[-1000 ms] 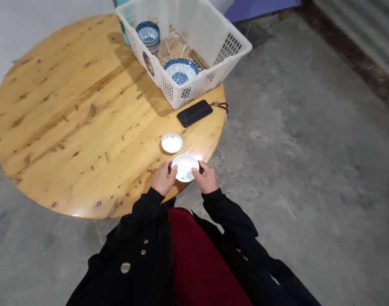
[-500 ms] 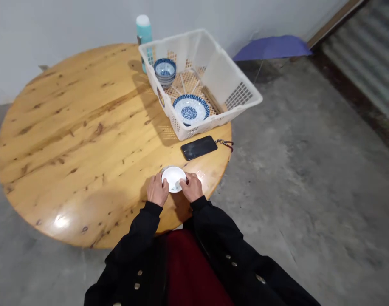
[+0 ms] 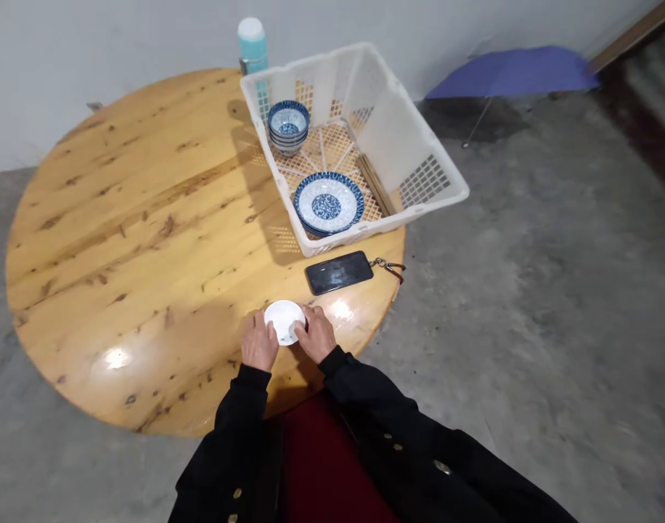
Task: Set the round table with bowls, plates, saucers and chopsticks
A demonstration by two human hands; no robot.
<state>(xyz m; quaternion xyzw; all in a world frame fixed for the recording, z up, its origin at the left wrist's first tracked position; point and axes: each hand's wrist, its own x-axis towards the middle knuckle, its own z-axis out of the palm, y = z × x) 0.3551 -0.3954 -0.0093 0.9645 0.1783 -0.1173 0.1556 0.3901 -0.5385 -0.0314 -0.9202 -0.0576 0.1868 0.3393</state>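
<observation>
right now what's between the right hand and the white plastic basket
In the head view, a black smartphone lies on the wooden table between the right hand, which grips the small white dish, and the white plastic basket.

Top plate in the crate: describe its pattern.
Top plate: whitish, with blue patterned rim and centre; seen best in the head view.

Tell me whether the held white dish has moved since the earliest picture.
Yes: judged against the phone, the held white dish has shifted left and forward.
</observation>
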